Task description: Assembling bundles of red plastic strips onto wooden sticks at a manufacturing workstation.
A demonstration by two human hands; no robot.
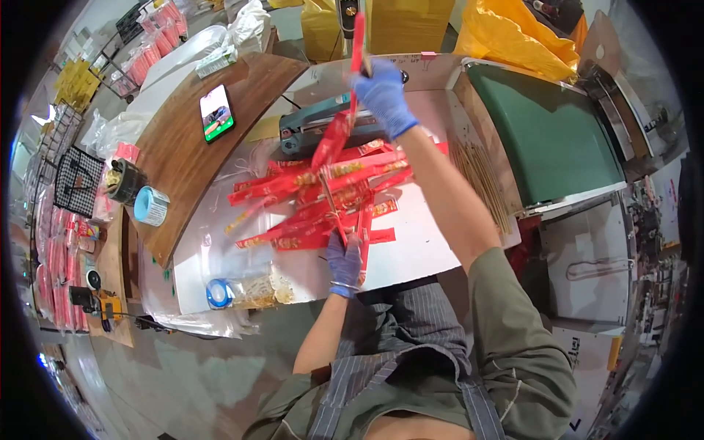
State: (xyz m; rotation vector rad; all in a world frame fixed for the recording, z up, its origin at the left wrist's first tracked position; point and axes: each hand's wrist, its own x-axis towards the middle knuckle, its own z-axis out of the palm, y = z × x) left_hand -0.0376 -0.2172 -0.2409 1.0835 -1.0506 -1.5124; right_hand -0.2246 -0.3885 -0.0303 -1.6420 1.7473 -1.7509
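Both my hands wear blue gloves. My right hand point(385, 99) is raised at the far side of the table, its fingers closed round a long red printed wrapper point(334, 139) that hangs down toward me. At the near edge my left hand point(345, 260) is closed on the lower end of a thin stick point(331, 202), which runs up toward the wrapper. Whether stick and wrapper are joined I cannot tell. Between the hands several red printed packets point(301, 227) lie in a loose, overlapping pile.
Behind the pile sits a long grey-blue bench device point(312, 132). Thin brown sticks point(484, 183) lie at the right, beside a green-topped surface point(550, 132). A phone point(216, 114) and blue cup point(151, 205) are on the curved wooden board point(176, 154). Blue tape point(219, 292) lies near-left.
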